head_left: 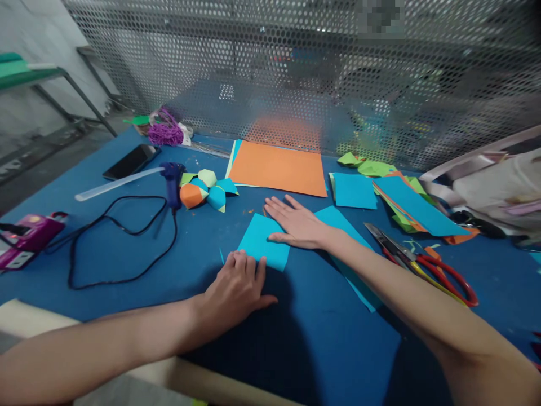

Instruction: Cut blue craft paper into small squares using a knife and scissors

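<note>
A blue square of paper point(261, 235) lies flat on the blue table in front of me. My right hand point(298, 224) rests flat across its upper right side, fingers stretched out and thumb apart. At its lower left edge, my left hand point(240, 282) presses down with bent fingertips; its thumb sticks out to the right, away from the paper. Neither hand is wrapped round anything. A larger blue sheet point(353, 270) lies under my right forearm, partly hidden by it.
Red-handled scissors point(426, 265) lie at right, near cut blue paper point(422, 204). Behind are orange sheets point(279, 169) and a blue square stack point(354, 190). To the left are a folded paper flower point(207, 190), glue gun point(172, 183), phone point(132, 162), purple power strip point(31, 238) and purple string point(165, 133).
</note>
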Tool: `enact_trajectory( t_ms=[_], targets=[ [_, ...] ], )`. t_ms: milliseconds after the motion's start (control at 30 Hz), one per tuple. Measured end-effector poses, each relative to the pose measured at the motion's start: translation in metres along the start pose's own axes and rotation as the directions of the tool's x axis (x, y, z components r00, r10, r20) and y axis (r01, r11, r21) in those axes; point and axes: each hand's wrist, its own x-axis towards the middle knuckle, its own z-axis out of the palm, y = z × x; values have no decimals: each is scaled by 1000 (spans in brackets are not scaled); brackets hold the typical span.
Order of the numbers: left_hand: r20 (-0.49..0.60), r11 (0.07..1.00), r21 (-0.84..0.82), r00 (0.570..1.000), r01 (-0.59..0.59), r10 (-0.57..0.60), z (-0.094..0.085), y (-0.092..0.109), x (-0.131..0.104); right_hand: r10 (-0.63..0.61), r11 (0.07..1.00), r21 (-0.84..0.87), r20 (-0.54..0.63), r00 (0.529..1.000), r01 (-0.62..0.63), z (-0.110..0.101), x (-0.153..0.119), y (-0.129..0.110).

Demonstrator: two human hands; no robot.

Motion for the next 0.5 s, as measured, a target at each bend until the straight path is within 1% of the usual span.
enact_trajectory(
  t_ms=[33,67,100,133,167,200,233,267,300,367,433,500],
  targets=[
    [1,1000,-8,1000,2,-2,0,0,0,16,1000,1,-24,1000,-16,-3,-2,-2],
    [7,1000,-15,1000,5,-5,0,0,1,4,1000,9,-43,999,-3,-5,-5,-7],
    [12,1000,-23,1000,9,-8,0,0,1,-41,999,31,-61,997,43,-6,-7,-14],
    [13,999,-30,1000,13,-12,0,0,2,-120,990,62,-75,990,124,-7,-9,-22],
    [7,999,-34,1000,17,-16,0,1,2,-219,968,107,-59,974,225,-6,-11,-31],
    [-3,999,-34,1000,20,-20,0,1,2,-299,941,161,-25,954,299,-5,-11,-40],
    [-14,999,-30,1000,23,-23,0,1,2,-345,919,209,7,939,336,-2,-10,-47],
    [-22,999,-24,999,23,-23,0,1,2,-359,909,238,36,933,341,1,-9,-52],
    [-21,1000,-18,1000,17,-17,-1,0,2,-349,913,246,55,936,326,4,-6,-53],
    [1,1000,-2,1000,-4,4,-2,-1,3,-279,942,210,56,959,262,9,1,-46],
    [18,1000,11,999,-28,28,-2,-2,3,-188,971,157,33,982,180,12,6,-29],
    [15,999,19,999,-35,35,-1,-3,2,-112,983,147,35,993,106,10,8,-12]
  ],
)
